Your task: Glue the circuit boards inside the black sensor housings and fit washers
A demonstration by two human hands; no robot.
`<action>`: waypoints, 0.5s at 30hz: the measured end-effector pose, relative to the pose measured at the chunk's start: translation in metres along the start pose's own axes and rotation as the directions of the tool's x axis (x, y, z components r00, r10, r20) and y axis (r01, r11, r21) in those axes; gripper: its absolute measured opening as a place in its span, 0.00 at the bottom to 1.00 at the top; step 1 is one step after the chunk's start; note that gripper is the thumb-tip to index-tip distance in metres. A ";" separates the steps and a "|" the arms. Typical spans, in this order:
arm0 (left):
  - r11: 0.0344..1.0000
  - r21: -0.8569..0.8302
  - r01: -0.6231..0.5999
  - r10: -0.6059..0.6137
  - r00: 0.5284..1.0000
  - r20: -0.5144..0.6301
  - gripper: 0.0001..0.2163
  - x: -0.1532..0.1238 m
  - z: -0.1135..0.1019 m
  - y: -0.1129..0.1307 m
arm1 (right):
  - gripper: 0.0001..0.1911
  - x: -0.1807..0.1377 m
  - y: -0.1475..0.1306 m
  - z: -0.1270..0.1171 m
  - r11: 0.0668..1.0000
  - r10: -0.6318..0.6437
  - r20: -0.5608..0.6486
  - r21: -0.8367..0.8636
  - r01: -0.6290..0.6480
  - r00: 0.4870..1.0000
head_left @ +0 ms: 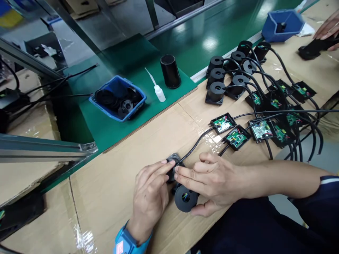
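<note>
Head view: a black, round plastic part with a flat flange (171, 175) lies on the cardboard-covered counter (113, 183), in from its near edge, directly under the fingertips of both bare hands. The left hand (153, 194), with a blue strap (132, 241) at its wrist, comes in from the left; its fingers are bunched narrow, tips on the part's top and left side. The right hand (209, 180) lays its index and middle fingertips on the part's right side, close to the left fingertips. Whether either hand grips the part or only presses it — I cannot tell.

Just nearer the counter's near edge, a second black, ring-topped plastic housing (180, 205) shows coloured wires through its hole; the right thumb touches its rim, spread well away from the index finger.

A thin black cable (196, 145) runs from beside the fingertips to a green circuit board in a black tray (223, 123). More black round housings (216, 92) stand along the counter's far edge. Toward the far right corner, a co-worker's hand (327, 30) is at another black part (309, 51) — near a blue plastic bin (268, 28).
</note>
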State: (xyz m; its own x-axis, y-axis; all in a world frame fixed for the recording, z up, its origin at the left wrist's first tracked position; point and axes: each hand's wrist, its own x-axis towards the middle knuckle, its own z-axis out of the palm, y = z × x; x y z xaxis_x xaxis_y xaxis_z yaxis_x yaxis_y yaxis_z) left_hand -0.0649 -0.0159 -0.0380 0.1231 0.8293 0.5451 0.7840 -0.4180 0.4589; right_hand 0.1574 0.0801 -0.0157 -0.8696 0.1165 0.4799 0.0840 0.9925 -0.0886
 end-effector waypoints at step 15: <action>0.996 0.041 0.073 -0.076 0.994 0.081 0.11 -0.024 -0.031 0.014 | 0.36 0.002 0.004 -0.005 0.997 0.041 0.024 0.069 -0.042 0.999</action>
State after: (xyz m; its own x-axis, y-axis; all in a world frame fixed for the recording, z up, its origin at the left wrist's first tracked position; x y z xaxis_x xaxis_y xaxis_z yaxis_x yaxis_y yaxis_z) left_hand -0.0757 -0.0532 -0.0225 0.1120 0.8861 0.4497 0.8149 -0.3408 0.4687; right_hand 0.1588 0.0845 -0.0105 -0.8770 0.1557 0.4545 0.0868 0.9818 -0.1688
